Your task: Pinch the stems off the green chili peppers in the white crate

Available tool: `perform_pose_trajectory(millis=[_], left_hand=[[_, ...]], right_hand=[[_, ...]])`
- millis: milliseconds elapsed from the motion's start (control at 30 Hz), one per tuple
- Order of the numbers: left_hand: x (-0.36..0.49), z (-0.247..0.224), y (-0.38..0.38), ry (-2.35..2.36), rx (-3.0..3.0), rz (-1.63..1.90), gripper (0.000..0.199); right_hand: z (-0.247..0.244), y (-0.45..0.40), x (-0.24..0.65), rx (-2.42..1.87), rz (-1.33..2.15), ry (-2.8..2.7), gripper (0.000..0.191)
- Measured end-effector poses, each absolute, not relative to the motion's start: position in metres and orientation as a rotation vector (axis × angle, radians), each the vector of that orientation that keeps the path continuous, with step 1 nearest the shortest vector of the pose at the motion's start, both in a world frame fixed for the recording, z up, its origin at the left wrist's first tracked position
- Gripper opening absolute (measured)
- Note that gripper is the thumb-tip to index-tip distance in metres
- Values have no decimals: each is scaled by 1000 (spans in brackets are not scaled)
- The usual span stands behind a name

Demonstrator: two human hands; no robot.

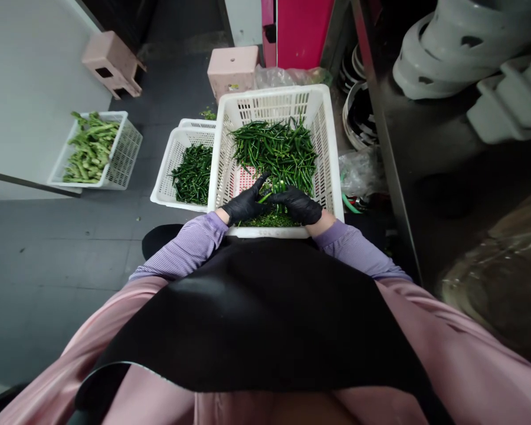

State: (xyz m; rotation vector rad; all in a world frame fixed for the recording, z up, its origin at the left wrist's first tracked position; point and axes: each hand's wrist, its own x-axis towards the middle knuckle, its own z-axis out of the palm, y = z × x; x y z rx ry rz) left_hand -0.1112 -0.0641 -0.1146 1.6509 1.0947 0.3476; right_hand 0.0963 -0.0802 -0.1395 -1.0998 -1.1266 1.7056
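My left hand (245, 204), in a black glove, is over the near part of a large white slatted basket (335, 171). Its thumb and forefinger are spread apart on either side of the end of a green chili pepper (265, 198). My right hand (298, 205), gloved alike, has its fingers curled round several green chili peppers (283, 186), whose ends stick out toward the left hand. Long green chilies (274, 144) are heaped at the basket's far side. Small green stem bits (272, 221) lie below my hands at the near edge.
On the left, a smaller white basket (163, 168) holds more dark green chilies. Farther left stands a basket (123, 150) of pale green pods. Pink stools (233, 68) are behind. A metal shelf edge (392, 147) runs along the right, near stacked buckets (358, 115) and plastic bags (363, 171).
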Motion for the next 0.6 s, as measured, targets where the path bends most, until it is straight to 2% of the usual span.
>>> perform_pose_trajectory(millis=[67, 133, 300, 400, 500, 600], left_hand=[[-104, -120, -68, 1140, 1651, 406, 114], [-97, -125, -74, 1155, 1636, 475, 101], [-98, -121, -81, 1353, 1572, 424, 42], [-103, -111, -81, 1476, 1707, 278, 34], [-104, -104, -81, 1488, 1935, 108, 29], [-102, -101, -81, 1410, 2097, 64, 23]], right_hand=[[-137, -83, 95, -1080, 1725, -1160, 31], [-136, -83, 96, -1090, 1681, -1134, 34], [-140, -76, 101, -1165, 1472, -981, 32], [-137, -76, 103, -1199, 1439, -1004, 27], [-130, -82, 107, -1140, 1486, -1176, 9], [-129, -84, 114, -1086, 1541, -1275, 8]])
